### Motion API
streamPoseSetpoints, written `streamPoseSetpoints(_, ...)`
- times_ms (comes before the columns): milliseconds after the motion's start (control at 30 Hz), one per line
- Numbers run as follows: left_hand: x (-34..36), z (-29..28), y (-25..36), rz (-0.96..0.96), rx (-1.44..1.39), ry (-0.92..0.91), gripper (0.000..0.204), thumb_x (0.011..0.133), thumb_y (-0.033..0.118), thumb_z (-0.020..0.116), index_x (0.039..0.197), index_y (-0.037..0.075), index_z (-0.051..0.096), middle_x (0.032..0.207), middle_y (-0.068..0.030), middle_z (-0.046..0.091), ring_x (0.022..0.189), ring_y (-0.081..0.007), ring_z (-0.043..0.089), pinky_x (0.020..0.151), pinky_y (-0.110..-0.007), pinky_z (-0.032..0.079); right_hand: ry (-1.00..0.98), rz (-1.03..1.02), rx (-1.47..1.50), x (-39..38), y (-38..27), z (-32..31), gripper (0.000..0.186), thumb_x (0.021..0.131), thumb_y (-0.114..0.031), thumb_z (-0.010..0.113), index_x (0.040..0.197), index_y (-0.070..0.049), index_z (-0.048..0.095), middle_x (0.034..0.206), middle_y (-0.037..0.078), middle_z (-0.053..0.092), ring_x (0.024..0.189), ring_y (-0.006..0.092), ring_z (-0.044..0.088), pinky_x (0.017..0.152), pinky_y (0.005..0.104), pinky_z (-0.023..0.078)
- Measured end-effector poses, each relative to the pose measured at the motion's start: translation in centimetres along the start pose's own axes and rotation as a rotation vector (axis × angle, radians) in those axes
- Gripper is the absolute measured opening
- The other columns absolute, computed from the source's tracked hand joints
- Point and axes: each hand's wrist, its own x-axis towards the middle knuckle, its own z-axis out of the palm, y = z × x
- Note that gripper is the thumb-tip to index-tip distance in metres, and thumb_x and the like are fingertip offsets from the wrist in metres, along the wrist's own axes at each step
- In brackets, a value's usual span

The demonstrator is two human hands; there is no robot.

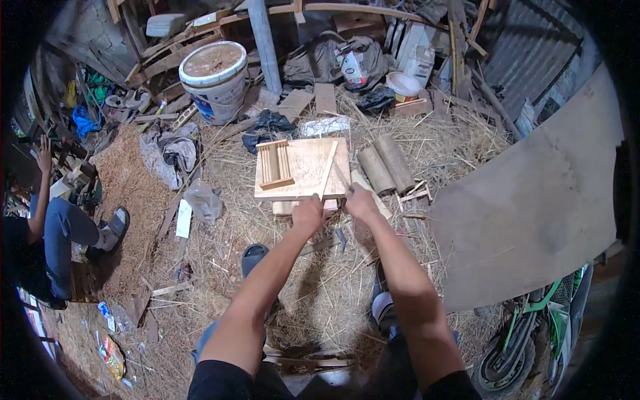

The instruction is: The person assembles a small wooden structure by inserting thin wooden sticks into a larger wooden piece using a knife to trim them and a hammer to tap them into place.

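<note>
My left hand (309, 215) grips the lower end of a thin pale wooden strip (329, 165), which slants up over a thick wooden board (303, 167). My right hand (361, 204), close beside it at the board's near right corner, is closed on a dark knife (342, 176) whose blade points up-left toward the strip. A small slatted wooden frame (275, 163) lies on the left part of the board. The board rests on shorter wood pieces (285, 208) on the straw-covered ground.
Bamboo sections (393, 160) lie right of the board. A bucket (213, 100) and scrap wood stand behind. A large flat sheet (520, 213) and a green two-wheeled vehicle (533, 333) are at right. Another person (73, 230) sits left beside wood shavings (133, 167).
</note>
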Motion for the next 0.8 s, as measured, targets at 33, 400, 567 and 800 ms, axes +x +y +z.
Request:
streamPoseSetpoints(33, 0.7, 0.7, -0.2, -0.019, -0.018, -0.021, 0.045, 0.082, 0.035, 0.057, 0.106, -0.002, 0.049, 0.098, -0.0211, 0.06, 0.093, -0.0349, 0.06, 0.078, -0.044, 0.049, -0.002, -0.008, -0.021, -0.2, -0.2, -0.3, 0.029, 0.086, -0.022, 0.048, 0.103, 0.0, 0.054, 0.097, 0.027, 0.059, 0.096, 0.0403, 0.055, 0.083, 0.0457, 0.043)
streamPoseSetpoints(400, 0.2, -11.7, -2.3, -0.032, -0.892, 0.37, 0.019, 0.074, 0.014, 0.07, 0.08, -0.001, 0.061, 0.072, -0.0062, 0.061, 0.067, -0.012, 0.056, 0.06, -0.027, 0.044, 0.338, -0.041, 0.408, -7.3, -5.4, -12.9, 0.034, 0.085, -0.03, 0.052, 0.096, 0.001, 0.058, 0.087, 0.021, 0.063, 0.084, 0.0328, 0.06, 0.077, 0.0392, 0.044)
streamPoseSetpoints(567, -6.9, -21.3, 1.6, 0.254, -1.271, 0.465, 0.021, 0.085, 0.019, 0.063, 0.093, 0.0, 0.06, 0.075, -0.0002, 0.059, 0.07, -0.0075, 0.052, 0.066, -0.023, 0.042, 0.31, -0.049, 0.542, -13.6, -8.7, -16.2, 0.03, 0.086, -0.026, 0.053, 0.093, 0.002, 0.057, 0.081, 0.013, 0.061, 0.074, 0.0236, 0.057, 0.072, 0.036, 0.044)
streamPoseSetpoints(800, -13.4, -22.5, 4.2, 0.339, -0.919, 0.519, 0.024, 0.084, 0.022, 0.062, 0.094, 0.001, 0.063, 0.083, -0.0046, 0.062, 0.076, -0.0111, 0.056, 0.068, -0.025, 0.044, 0.191, -0.264, 0.41, -17.7, -10.1, -11.9, 0.032, 0.092, -0.029, 0.047, 0.101, 0.0, 0.054, 0.082, 0.015, 0.06, 0.079, 0.0258, 0.058, 0.075, 0.0368, 0.044)
